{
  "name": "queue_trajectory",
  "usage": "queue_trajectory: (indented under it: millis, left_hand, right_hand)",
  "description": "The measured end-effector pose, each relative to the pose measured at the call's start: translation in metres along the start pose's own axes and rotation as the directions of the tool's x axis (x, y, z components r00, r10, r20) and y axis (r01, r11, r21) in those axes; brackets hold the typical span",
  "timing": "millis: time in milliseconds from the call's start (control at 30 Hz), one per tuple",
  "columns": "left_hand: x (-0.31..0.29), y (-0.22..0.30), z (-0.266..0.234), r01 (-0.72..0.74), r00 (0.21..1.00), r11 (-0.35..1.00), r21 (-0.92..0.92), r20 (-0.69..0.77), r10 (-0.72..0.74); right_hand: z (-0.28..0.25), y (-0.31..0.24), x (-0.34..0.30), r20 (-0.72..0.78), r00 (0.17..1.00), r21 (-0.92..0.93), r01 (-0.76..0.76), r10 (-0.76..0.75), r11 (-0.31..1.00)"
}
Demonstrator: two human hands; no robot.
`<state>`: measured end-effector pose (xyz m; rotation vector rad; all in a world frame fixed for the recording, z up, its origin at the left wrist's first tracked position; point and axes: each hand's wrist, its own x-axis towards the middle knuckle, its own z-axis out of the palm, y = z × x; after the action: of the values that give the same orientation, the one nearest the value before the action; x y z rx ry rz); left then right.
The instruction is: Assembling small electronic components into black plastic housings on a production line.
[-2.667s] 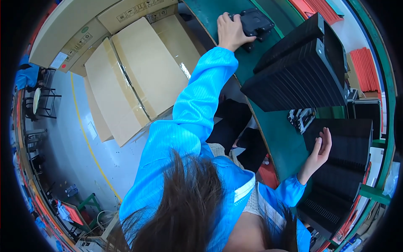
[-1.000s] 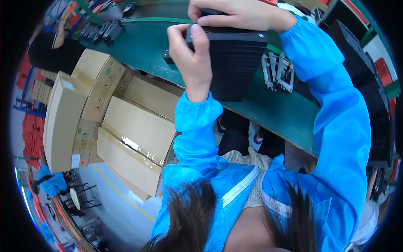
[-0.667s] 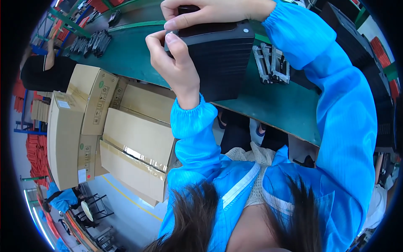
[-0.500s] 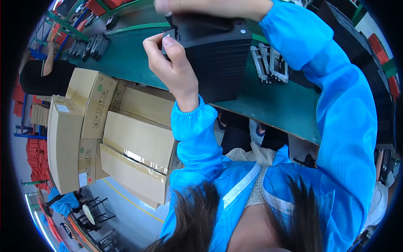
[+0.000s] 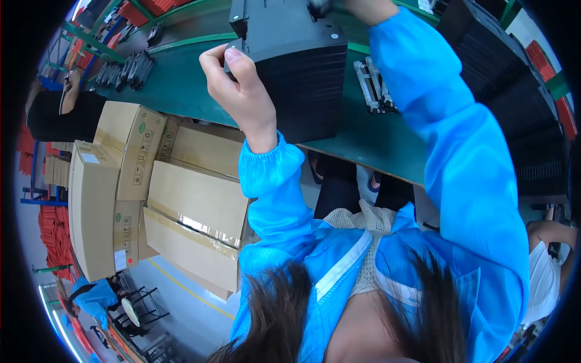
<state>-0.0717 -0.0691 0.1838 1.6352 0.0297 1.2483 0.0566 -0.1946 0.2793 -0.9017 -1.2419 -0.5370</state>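
A tall stack of black panel-like parts [image 5: 305, 85] stands on the green worktable [image 5: 405, 145] in front of me. At its near left corner is my left hand [image 5: 242, 88], thumb and curled index finger pressed together. What lies between them is too small to make out. My right hand [image 5: 370, 8] reaches over the far side of the stack, blurred and mostly cut off by the upper edge. A dark, smeared thing [image 5: 321, 7] shows beside it; whether the hand grips it I cannot tell. Narrow grey-and-black frame parts [image 5: 370, 85] lie right of the stack.
More tall black stacks [image 5: 520, 103] rise at the right. Cardboard boxes [image 5: 196, 199] are piled left of me, below the table edge. Dark frame parts [image 5: 128, 69] lie at the table's far left, near a person in black [image 5: 66, 115]. Another person's arm [image 5: 554, 233] shows at right.
My right hand has moved up and to the right, uncovering the stack's top. The stack appears slightly further left. My left hand keeps its pinch at the corner.
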Motion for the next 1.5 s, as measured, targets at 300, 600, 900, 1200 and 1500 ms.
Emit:
queue_trajectory:
  millis: [300,600,900,1200,1500]
  left_hand:
    - [-0.071,0.047,-0.001,-0.413,0.91,0.91,-0.028,-0.062,0.411]
    - [-0.16,0.026,0.061,0.982,0.117,-0.106,-0.158,0.94,-0.32]
    - [-0.149,-0.061,0.148,0.522,0.771,0.789,-0.324,0.574,-0.274]
    - [-0.161,-0.101,0.198,-0.129,0.742,0.957,0.259,0.666,-0.08]
    - [-0.118,0.026,0.084,-0.241,0.692,0.956,-0.167,0.661,0.29]
  right_hand:
    - [-0.094,-0.09,-0.119,-0.029,0.986,-0.358,-0.162,0.162,0.92]
    - [-0.062,-0.146,-0.181,0.009,0.999,-0.582,-0.025,0.037,0.813]
    - [-0.069,-0.164,-0.218,-0.267,0.957,-0.858,-0.29,0.115,0.424]
    - [-0.072,-0.181,-0.212,-0.321,0.938,-0.857,-0.348,0.133,0.38]
    - [-0.049,-0.142,-0.14,-0.154,0.976,-0.73,-0.217,0.154,0.648]
